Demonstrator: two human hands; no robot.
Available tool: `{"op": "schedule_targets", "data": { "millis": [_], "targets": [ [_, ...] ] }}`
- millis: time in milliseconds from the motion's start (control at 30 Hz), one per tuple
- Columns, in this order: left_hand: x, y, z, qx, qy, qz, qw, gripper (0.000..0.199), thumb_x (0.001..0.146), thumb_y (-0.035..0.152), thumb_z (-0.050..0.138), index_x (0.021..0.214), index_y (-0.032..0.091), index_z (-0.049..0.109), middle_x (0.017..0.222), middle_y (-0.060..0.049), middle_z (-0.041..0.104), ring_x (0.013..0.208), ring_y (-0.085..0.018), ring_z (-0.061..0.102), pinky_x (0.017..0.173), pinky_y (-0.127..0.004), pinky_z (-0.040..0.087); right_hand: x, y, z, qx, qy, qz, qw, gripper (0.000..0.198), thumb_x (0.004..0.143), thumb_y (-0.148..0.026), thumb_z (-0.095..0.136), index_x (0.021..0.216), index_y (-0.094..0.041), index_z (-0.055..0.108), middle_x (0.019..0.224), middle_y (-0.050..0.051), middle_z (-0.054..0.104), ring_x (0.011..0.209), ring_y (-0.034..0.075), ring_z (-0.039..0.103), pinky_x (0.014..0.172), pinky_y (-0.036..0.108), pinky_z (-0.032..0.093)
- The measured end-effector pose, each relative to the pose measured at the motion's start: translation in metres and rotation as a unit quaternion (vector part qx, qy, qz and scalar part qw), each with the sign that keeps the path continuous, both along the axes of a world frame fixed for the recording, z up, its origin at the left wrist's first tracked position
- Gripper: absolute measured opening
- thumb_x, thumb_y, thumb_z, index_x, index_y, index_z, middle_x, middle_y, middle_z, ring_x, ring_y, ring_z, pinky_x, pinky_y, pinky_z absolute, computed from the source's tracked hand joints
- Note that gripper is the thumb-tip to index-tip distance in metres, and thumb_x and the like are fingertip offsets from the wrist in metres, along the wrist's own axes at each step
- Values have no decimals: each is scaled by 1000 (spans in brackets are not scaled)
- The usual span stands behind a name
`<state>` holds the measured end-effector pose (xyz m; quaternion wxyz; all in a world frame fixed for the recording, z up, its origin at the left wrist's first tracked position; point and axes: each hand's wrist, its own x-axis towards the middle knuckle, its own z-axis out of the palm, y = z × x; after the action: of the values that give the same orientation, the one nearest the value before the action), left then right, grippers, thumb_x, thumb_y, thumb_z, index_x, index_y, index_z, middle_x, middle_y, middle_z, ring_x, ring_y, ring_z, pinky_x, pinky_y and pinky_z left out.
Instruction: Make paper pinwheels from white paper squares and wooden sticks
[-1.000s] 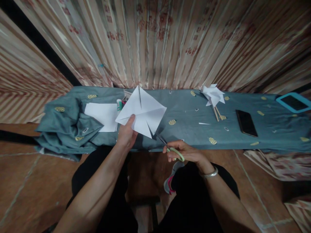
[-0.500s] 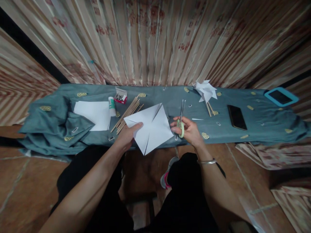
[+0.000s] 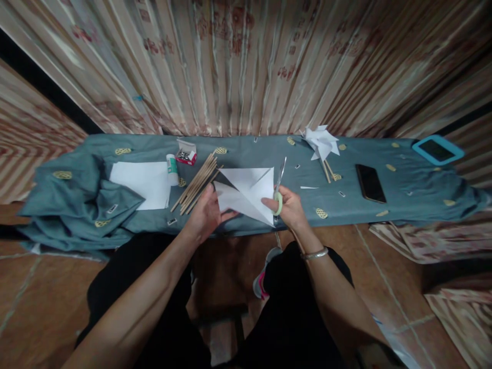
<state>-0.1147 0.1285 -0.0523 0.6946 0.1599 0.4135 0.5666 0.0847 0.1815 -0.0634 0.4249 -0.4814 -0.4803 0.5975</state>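
A white square sheet of paper (image 3: 249, 187), with slits cut in from its corners, is held above the cloth-covered bench. My left hand (image 3: 203, 215) grips its left side, fingers reaching beneath and the near-left part bending up. In my right hand (image 3: 289, 207) is a pair of scissors (image 3: 279, 197) with pale green handles, blades pointing up and away. The thumb of that hand also rests on the paper's right edge. Wooden sticks (image 3: 198, 182) lie just beyond my left hand. A finished paper pinwheel (image 3: 322, 142) on sticks lies further back, to the right.
On the left are a stack of white paper (image 3: 140, 184), a glue stick (image 3: 172, 170) and a small open box of metal pins (image 3: 186, 152). A dark phone (image 3: 370, 183) and a blue-framed tablet (image 3: 438, 149) lie on the right. A paper scrap (image 3: 309, 187) is near the scissors.
The paper has turned so its edges lie squarer to me, and one part now bends up. My right hand has come left to touch it, still with the scissors.
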Motion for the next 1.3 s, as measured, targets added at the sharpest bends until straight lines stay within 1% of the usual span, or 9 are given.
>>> {"op": "schedule_targets", "data": {
  "millis": [100, 233, 433, 567, 700, 867, 967, 1100, 1300],
  "targets": [
    [5, -3, -3, 36, -10, -18, 999, 54, 73, 63, 64, 102, 17, 66, 112, -15, 68, 109, -31, 62, 92, -48, 50, -10, 2, -8, 19, 11, -65, 998, 44, 49, -39, 84, 82, -21, 62, 73, -2, 71, 63, 14, 61, 64, 28, 49],
    [19, -6, -10, 67, 54, -16, 996, 49, 58, 49, 81, 91, 15, 68, 103, -12, 71, 104, -30, 63, 94, -48, 48, -27, 0, -13, 25, 25, -74, 997, 46, 48, -41, 84, 83, -21, 61, 71, -2, 71, 62, 15, 61, 62, 28, 50],
    [28, 1, -21, 45, 175, 118, 976, 47, 50, 30, 85, 92, 14, 70, 91, -8, 74, 92, -26, 67, 90, -41, 51, -42, -5, -12, 15, 52, -34, 998, 48, 50, -45, 84, 84, -20, 62, 67, -4, 70, 61, 14, 62, 60, 27, 50],
    [19, 9, -26, 60, 266, 142, 952, 35, 54, 29, 81, 83, 14, 70, 86, -7, 73, 81, -22, 67, 78, -34, 53, -41, -9, -8, 15, 25, 8, 1000, 46, 53, -50, 82, 81, -20, 63, 65, -3, 68, 65, 16, 63, 59, 27, 49],
    [3, 18, -23, 84, 304, 187, 930, 35, 52, 28, 80, 81, 14, 69, 78, -5, 71, 68, -18, 64, 65, -29, 53, -34, -19, -4, 10, 8, 55, 998, 45, 63, -55, 76, 86, -19, 63, 68, -1, 67, 60, 12, 58, 58, 25, 47],
    [-12, 23, -18, 92, 330, 217, 914, 35, 53, 27, 79, 83, 14, 69, 79, -4, 70, 65, -15, 61, 63, -26, 50, -24, -39, -5, -23, -43, 233, 971, 45, 69, -54, 73, 94, -17, 64, 76, 2, 68, 66, 13, 60, 64, 26, 48],
    [-16, 24, -16, 89, 349, 225, 905, 34, 53, 27, 78, 83, 14, 69, 78, -3, 70, 64, -15, 59, 62, -26, 49, -22, -49, -9, -15, -86, 300, 950, 44, 70, -53, 74, 93, -16, 65, 73, 0, 66, 65, 12, 58, 61, 24, 45],
    [-17, 25, -18, 90, 365, 224, 899, 34, 54, 29, 77, 83, 14, 67, 77, -2, 69, 64, -15, 59, 61, -26, 48, -23, -56, -13, -21, -111, 342, 933, 42, 74, -54, 70, 89, -15, 65, 70, 1, 65, 62, 11, 57, 58, 23, 44],
    [-15, 27, -22, 97, 367, 221, 898, 35, 54, 28, 77, 84, 13, 67, 78, -3, 69, 64, -15, 59, 59, -25, 47, -30, -57, -12, -71, -41, 344, 935, 52, 77, -62, 63, 94, -14, 63, 76, 5, 67, 65, 12, 60, 60, 25, 47]
  ]
}}
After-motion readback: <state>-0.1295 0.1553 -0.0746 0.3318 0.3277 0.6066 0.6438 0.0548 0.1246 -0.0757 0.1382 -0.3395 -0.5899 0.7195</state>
